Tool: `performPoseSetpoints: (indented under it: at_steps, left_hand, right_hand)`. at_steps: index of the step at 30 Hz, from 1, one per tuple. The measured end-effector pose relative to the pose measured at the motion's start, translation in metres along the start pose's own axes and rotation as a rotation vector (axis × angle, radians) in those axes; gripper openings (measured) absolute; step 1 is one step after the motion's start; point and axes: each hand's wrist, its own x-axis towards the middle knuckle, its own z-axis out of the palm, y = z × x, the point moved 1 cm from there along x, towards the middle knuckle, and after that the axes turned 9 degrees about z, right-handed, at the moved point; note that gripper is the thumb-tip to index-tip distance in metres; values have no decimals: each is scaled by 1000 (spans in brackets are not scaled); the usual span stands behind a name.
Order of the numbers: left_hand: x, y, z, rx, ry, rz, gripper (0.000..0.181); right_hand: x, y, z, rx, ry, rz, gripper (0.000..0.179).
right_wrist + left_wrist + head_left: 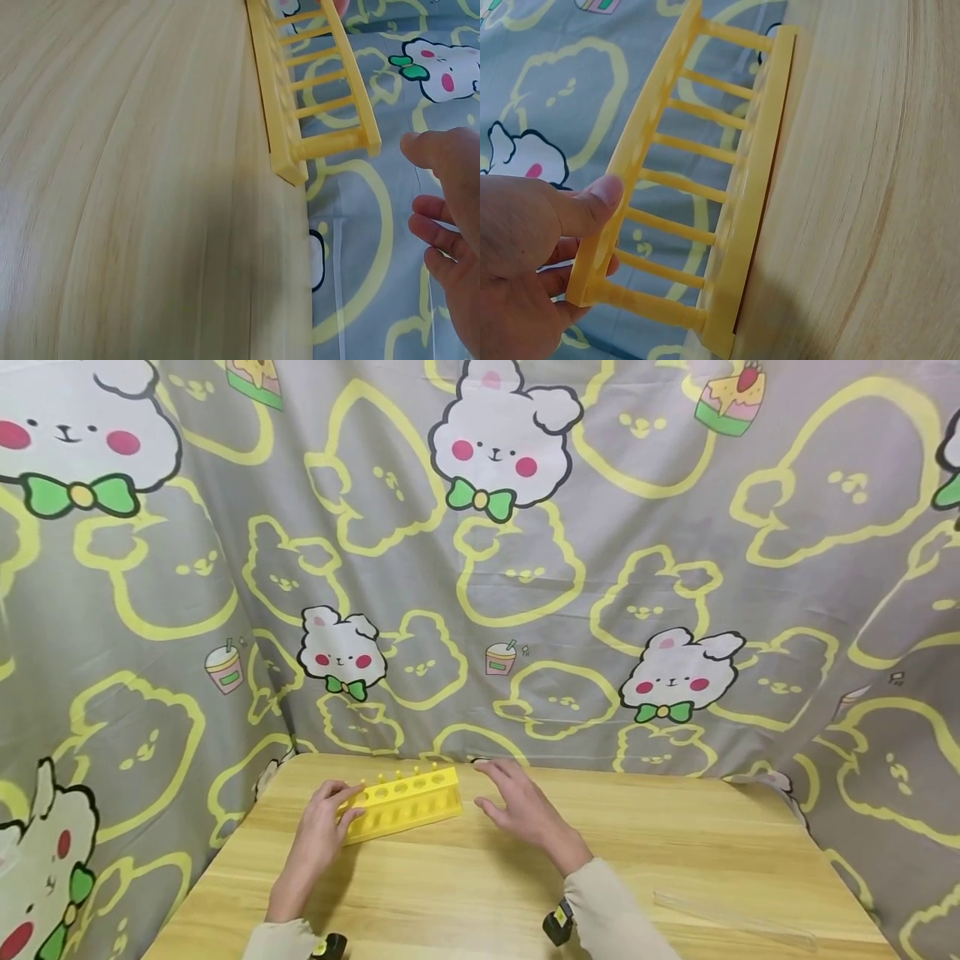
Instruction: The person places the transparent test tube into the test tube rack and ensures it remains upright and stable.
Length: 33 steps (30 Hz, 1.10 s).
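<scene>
1 yellow plastic rack point(405, 810), 8 yellow posts point(696, 148) on it (2 thick end ones, 6 thin), 5 small yellow top pegs point(399, 776) visible, 1 bare left hand point(322, 818), 1 bare right hand point(527, 810), 2 cream fabric sleeves point(617, 912), 2 black wrist-worn devices point(558, 923), 1 long clear strip point(733, 918), 1 light wood-grain tabletop point(420, 893).

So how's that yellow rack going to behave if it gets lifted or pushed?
The yellow rack will probably feel light for its size, being an open frame with slim bars. It looks stiff: its long rails run straight with the left hand gripping one end. Its flat base should slide rather than roll.
</scene>
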Motion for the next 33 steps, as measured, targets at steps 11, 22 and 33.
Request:
performPoseSetpoints:
  at_steps: [11,22,33]
  left_hand:
    - [0,-1,0,18,42,21,35]
    - [0,0,1,21,51,20,35]
    - [0,0,3,31,62,32,36]
  right_hand:
    - [19,-16,19,-40,-81,36,53]
    - [31,-25,31,-89,-95,-18,47]
    - [40,-25,46,-122,-121,-9,45]
